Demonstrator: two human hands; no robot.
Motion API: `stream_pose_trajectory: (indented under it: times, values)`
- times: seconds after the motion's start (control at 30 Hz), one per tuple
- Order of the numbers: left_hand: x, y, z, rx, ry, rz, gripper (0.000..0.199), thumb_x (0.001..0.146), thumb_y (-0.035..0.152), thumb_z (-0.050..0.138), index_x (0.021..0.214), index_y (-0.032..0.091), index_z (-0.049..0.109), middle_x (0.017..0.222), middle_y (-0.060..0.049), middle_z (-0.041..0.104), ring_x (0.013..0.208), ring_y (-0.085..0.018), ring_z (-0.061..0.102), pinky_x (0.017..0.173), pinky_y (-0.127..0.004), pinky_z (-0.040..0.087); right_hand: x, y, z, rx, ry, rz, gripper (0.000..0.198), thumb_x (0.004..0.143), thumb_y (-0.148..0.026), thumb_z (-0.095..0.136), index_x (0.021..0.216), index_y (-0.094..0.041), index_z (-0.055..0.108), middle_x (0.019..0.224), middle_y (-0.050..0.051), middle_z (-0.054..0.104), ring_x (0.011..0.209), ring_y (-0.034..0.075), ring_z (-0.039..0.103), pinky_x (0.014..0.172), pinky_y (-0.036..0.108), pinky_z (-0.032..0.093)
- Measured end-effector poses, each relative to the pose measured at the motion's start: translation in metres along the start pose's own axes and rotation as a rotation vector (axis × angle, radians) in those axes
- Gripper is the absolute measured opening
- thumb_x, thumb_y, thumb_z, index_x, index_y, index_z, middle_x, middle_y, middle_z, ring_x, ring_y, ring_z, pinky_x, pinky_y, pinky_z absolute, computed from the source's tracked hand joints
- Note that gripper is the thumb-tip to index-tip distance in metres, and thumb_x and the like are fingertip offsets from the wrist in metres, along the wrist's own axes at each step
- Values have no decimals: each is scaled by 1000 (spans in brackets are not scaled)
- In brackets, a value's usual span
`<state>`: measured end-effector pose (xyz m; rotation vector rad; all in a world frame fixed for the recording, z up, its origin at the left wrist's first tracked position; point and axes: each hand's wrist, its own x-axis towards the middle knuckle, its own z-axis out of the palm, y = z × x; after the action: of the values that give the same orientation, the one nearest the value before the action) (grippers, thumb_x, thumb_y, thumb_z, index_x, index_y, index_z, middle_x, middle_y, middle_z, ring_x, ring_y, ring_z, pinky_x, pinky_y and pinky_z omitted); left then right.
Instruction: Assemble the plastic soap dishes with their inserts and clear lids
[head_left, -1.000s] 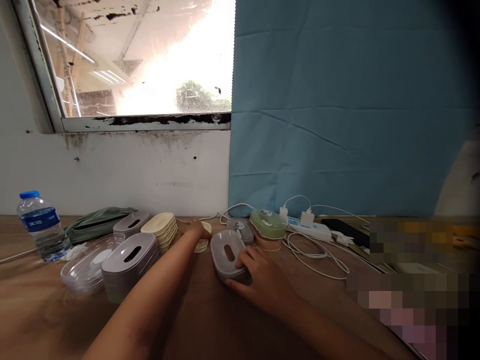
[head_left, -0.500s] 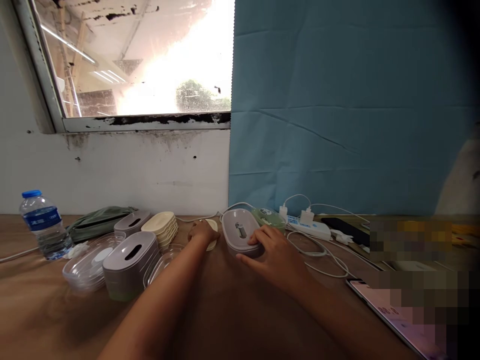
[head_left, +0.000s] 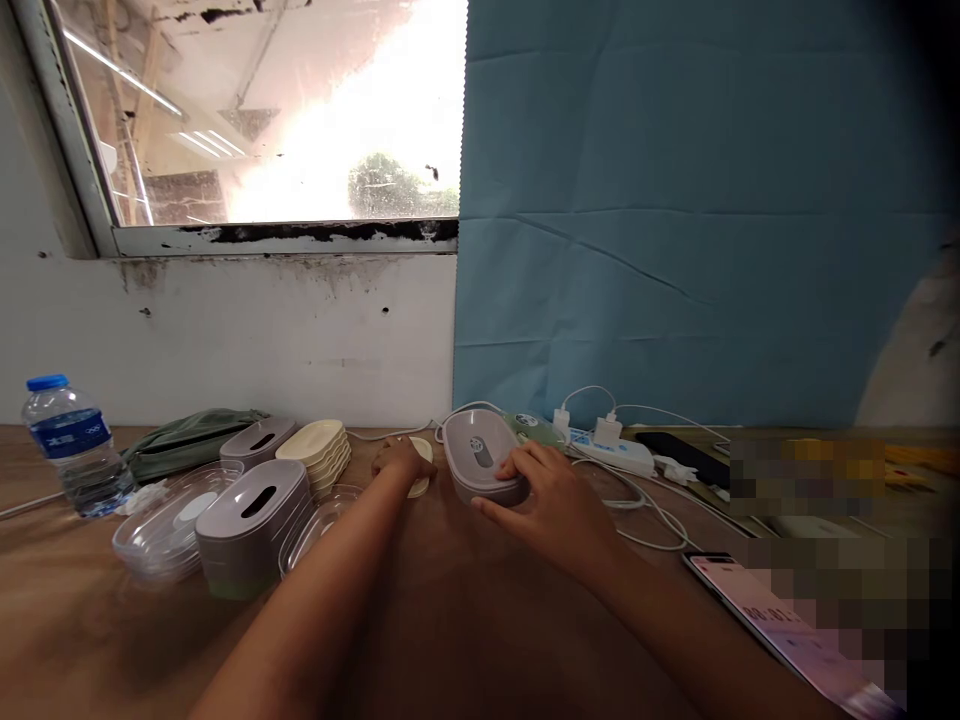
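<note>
My right hand (head_left: 553, 500) grips the near right side of a mauve-grey oval plastic box (head_left: 463, 440), fingers on its top and thumb along its near side. The top has a long slot and a round dark mark, and the box is tilted towards me. My left hand (head_left: 400, 458) is curled over a cream oval plastic piece (head_left: 421, 482) on the table; its fingertips are partly hidden. Left of that hand stands a stack of similar cream pieces (head_left: 311, 440). Nearby are nested mauve-grey slotted covers (head_left: 289, 490) and clear plastic containers (head_left: 154, 525).
A water bottle (head_left: 71, 445) and a green pouch (head_left: 184, 445) stand at the left. Behind my right hand are a pale green piece (head_left: 534, 428), a white power strip (head_left: 611, 452) and loose cables (head_left: 667, 525). A phone (head_left: 772, 610) lies at the right.
The view has shifted slightly, moving most things a little left and up. The mauve-grey box tilts slightly more towards me. Both hands keep their places on the same things.
</note>
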<state>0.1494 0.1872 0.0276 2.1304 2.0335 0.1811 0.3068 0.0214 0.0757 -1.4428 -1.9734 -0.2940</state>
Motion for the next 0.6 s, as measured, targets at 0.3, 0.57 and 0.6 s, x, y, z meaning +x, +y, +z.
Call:
stream_pose_trajectory:
  times: [0.3, 0.57, 0.6]
  values:
    - [-11, 7, -12, -13, 21, -135, 76, 72, 62, 29, 129, 12, 26, 135, -23, 25, 114, -41, 37, 81, -52, 37, 3, 3, -1, 14, 11, 9, 26, 66, -44, 62, 71, -22, 48, 80, 2, 54, 80, 22, 50, 66, 31, 40]
    - [-67, 9, -79, 171, 483, 464, 35, 74, 27, 44, 108, 16, 44, 125, -12, 34, 110, -27, 37, 93, -38, 27, -2, 8, 27, 89, -54, -30, 18, 75, -39, 57, 74, -22, 50, 80, 2, 54, 75, 20, 52, 66, 32, 41]
    - [-75, 6, -88, 174, 492, 485, 32, 73, 27, 44, 104, 17, 46, 120, -11, 39, 106, -26, 40, 91, -38, 29, 1, 6, 30, 112, -55, -32, 18, 76, -39, 56, 74, -22, 50, 80, 2, 54, 75, 20, 52, 66, 31, 41]
